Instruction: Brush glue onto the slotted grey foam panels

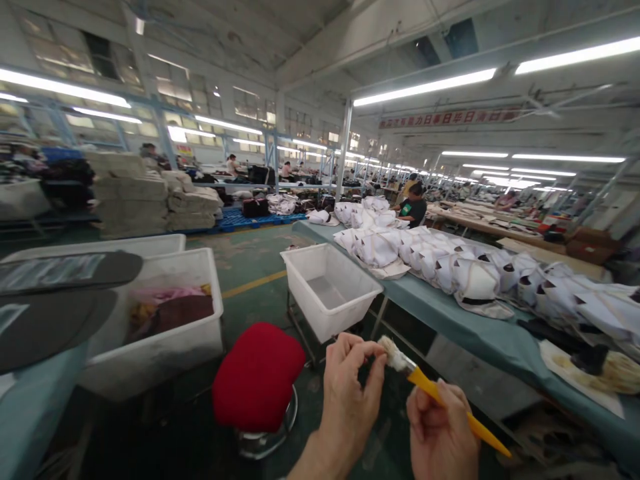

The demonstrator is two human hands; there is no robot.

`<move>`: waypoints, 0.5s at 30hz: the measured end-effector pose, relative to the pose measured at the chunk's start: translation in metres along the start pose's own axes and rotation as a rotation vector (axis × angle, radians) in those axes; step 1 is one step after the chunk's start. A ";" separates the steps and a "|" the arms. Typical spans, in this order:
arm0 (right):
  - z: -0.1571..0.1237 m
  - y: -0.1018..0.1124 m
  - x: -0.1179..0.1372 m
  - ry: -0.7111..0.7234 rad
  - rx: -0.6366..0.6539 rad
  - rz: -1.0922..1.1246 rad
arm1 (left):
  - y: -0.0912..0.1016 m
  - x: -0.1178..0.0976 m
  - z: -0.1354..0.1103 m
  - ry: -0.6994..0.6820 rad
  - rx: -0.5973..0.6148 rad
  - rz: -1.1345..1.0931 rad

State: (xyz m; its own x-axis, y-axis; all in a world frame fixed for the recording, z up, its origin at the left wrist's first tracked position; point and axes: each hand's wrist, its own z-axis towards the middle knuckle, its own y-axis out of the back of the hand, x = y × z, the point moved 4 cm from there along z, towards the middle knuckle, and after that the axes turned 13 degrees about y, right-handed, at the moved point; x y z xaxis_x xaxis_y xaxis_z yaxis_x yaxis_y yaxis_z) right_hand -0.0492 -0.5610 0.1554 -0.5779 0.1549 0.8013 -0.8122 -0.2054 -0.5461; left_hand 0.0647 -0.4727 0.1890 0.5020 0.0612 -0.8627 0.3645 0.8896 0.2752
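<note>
A paintbrush point(424, 385) with a yellow handle, a metal ferrule and pale, clumped bristles is held up in front of me. My right hand point(443, 427) is closed round its handle, whose thin end sticks out to the lower right. The thumb and fingers of my left hand point(353, 387) pinch at the tip of the bristles. Whether a loose hair or bit of fluff is between those fingertips is too small to tell. Both hands are in the air, beyond the near edge of the teal-covered table point(430, 300).
White caps or hat-like pieces point(475, 277) crowd the table. A white bin point(325, 287) stands beside it, a red stool point(259, 377) is left of my hands, and another bin point(215, 320) holds cloth. A pale fibre clump point(620, 372) lies right. A co-worker point(414, 207) sits farther back.
</note>
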 end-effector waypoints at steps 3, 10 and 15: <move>-0.001 -0.002 -0.003 0.026 -0.007 -0.045 | -0.001 0.002 0.003 -0.032 -0.012 0.064; -0.003 -0.011 -0.009 0.078 0.008 -0.107 | -0.006 0.020 0.012 0.020 0.026 0.072; -0.002 -0.014 -0.017 0.104 -0.012 -0.164 | -0.012 0.032 0.019 0.083 0.068 0.052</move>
State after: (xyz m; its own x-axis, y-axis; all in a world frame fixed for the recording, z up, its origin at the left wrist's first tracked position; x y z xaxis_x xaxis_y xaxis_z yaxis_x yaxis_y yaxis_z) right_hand -0.0280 -0.5587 0.1488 -0.4420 0.2844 0.8507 -0.8968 -0.1581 -0.4131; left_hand 0.0909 -0.4902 0.1661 0.4558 0.1463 -0.8780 0.3936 0.8516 0.3462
